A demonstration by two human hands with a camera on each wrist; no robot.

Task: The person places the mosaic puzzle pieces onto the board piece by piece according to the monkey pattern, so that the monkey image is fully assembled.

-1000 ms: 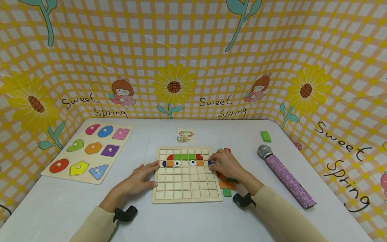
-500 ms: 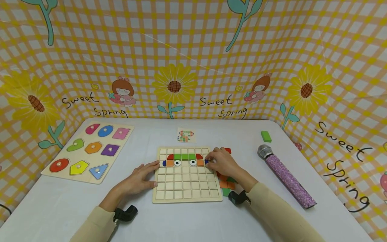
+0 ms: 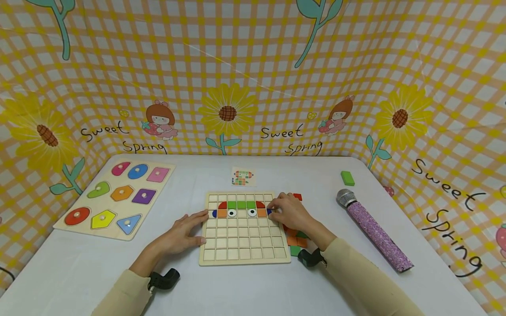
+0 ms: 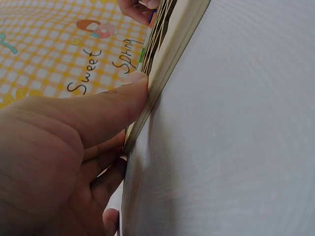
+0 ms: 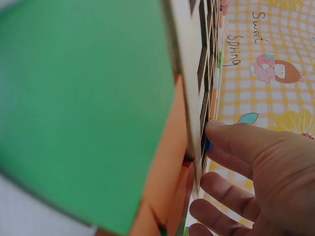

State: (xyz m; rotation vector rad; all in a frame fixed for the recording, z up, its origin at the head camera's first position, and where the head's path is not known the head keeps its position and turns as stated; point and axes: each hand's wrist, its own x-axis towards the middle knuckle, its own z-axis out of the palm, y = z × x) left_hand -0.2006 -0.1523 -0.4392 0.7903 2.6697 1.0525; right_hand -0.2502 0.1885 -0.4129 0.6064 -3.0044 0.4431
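Hanging behind the white table and gridded board is checked cloth.

To my eye the grid board was smooth, matt bare wood. The green tile had an even, painted-looking face. Glitter roughened the microphone below its metal-mesh head, the checked backdrop looked like creased cloth, and white woven cloth covered the tabletop.
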